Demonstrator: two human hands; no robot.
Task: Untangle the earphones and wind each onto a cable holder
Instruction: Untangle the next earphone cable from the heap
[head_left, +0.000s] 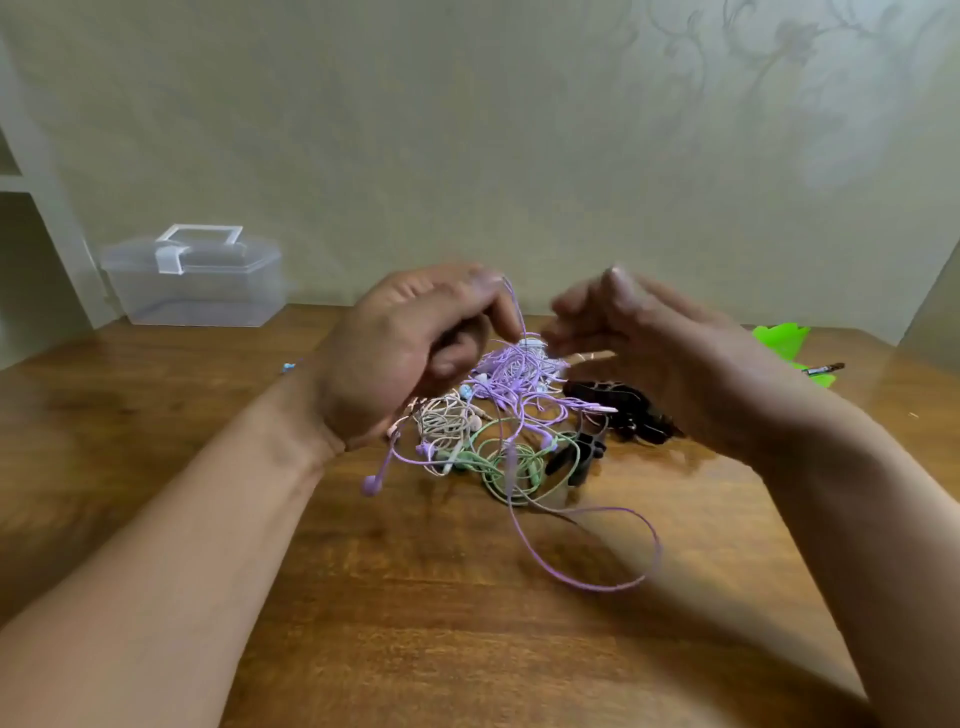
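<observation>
Purple earphone cable: left hand pinches its top, length drops below the pinch into the tangle; right hand just beside, blurred, grip unclear.

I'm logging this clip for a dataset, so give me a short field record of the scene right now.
left hand: pinches purple earphones cable, raised above the tangle
right hand: blurred beside the tangle; grip unclear
tangle: purple earphones, green earphones and beige earphones knotted on wooden table
cable holders: black, lying right of the tangle
background: clear box, back left
</observation>
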